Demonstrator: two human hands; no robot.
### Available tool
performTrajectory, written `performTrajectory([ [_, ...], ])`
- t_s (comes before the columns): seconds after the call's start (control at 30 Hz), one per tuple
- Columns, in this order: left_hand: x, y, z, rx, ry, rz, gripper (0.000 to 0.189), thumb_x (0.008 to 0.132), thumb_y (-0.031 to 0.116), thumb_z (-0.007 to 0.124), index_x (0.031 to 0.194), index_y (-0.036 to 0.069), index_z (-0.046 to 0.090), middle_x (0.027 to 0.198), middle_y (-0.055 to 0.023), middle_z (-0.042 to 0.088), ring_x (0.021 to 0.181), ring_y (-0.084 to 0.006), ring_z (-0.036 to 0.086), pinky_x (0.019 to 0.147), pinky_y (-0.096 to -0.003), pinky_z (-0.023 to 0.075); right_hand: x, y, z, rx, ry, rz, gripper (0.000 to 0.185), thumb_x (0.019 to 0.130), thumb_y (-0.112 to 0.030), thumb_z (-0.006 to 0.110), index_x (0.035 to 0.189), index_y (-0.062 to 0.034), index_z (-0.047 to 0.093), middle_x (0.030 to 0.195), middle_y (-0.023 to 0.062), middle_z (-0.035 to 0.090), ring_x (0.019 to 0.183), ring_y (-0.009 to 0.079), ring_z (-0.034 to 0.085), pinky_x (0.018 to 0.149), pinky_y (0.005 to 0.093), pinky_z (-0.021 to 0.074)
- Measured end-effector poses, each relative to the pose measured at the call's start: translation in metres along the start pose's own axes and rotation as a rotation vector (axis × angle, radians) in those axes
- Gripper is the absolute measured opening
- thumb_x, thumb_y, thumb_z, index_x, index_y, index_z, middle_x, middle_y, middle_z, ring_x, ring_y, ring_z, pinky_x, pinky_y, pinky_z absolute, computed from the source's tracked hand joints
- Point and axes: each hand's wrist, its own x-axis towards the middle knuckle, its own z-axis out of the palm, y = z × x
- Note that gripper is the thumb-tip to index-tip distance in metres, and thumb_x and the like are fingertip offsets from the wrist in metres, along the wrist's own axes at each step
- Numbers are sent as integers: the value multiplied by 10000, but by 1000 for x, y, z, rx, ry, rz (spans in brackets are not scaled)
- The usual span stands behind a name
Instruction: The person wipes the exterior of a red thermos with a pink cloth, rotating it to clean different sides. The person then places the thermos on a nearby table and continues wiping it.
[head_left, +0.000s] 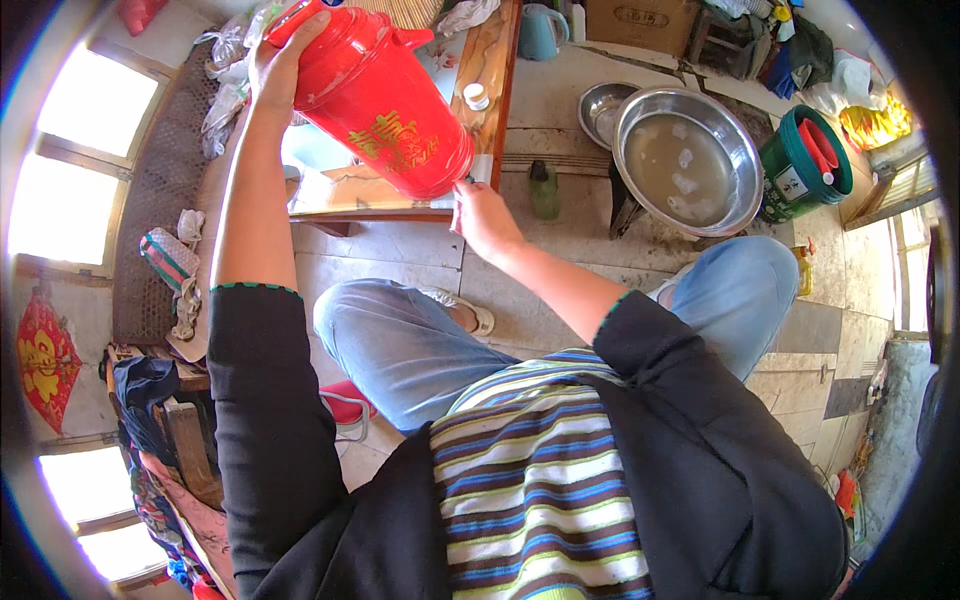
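A red thermos flask (382, 105) with gold lettering is tilted over the corner of a wooden table (360, 189). My left hand (289, 60) grips it near the top, beside the red lid and handle. Down at the flask's base, my right hand (487, 223) has its fingers curled against the bottom rim. A small dark bit shows above those fingers, and a pinkish edge hangs below them; what they hold is too small to make out. Past the flask, a small white cap (475, 96) rests on the tabletop.
Right of the table, a steel basin (739, 202) of cloudy water sits on a dark stool, overlapping a smaller metal bowl (596, 112). Beyond are a green bucket (787, 187) and a yellow pump bottle (805, 270). A green bottle (544, 191) and blue kettle (538, 34) stand nearby.
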Motion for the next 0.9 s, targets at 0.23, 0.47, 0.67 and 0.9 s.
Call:
performTrajectory([
  [0.23,-15,34,25,7,57,-34,660,742,337,906,1273,36,656,1127,-135,730,968,-215,729,836,-341,608,-27,23,-70,-177,94,-15,345,934,33,465,1232,55,636,839,168,704,653,226,702,624,357,565],
  [0.47,0,9,26,146,343,96,654,665,340,950,1132,-32,684,966,-126,759,758,-208,740,703,-317,615,-35,4,-74,-113,64,26,304,932,-31,543,1200,25,677,1006,220,724,817,324,729,725,395,574],
  [0.67,-21,37,78,283,615,-33,839,615,512,922,1174,-68,688,1093,-205,744,908,-299,745,825,-445,584,-26,23,-82,-142,127,100,337,903,-35,546,1202,0,697,1018,194,741,838,290,740,748,377,580],
  [0.9,-29,59,47,-20,74,-256,669,723,336,928,1233,4,648,1112,-156,739,934,-272,753,779,-389,631,-8,50,-73,-119,432,-20,261,983,-96,585,1202,7,682,870,125,729,723,185,693,691,334,550],
])
